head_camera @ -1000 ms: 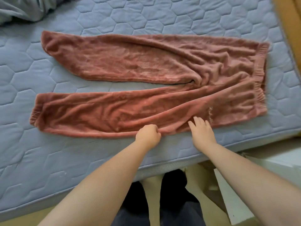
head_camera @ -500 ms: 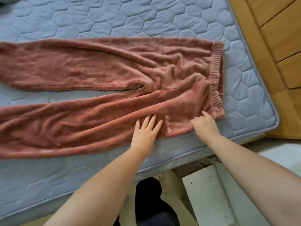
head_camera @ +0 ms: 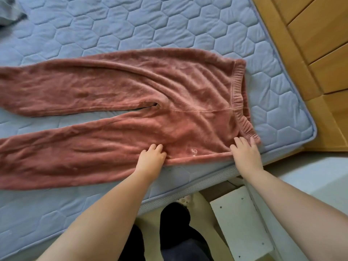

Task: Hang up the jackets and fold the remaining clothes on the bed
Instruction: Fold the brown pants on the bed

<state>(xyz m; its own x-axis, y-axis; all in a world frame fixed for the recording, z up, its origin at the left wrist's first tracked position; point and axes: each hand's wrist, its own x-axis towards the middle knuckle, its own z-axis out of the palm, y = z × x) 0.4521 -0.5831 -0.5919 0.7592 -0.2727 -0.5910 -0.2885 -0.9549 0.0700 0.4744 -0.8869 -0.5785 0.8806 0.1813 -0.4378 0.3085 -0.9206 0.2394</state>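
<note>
Pants (head_camera: 131,102) flat; L hand (head_camera: 151,157), R hand (head_camera: 245,154) on near edge.

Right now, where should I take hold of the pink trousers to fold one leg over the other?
Pinch the near side seam of the pink trousers from the bed's near edge: right hand at the waistband corner, left hand by the thigh. They lie flat, legs apart, so that edge likely lifts cleanly over the far leg.
</note>
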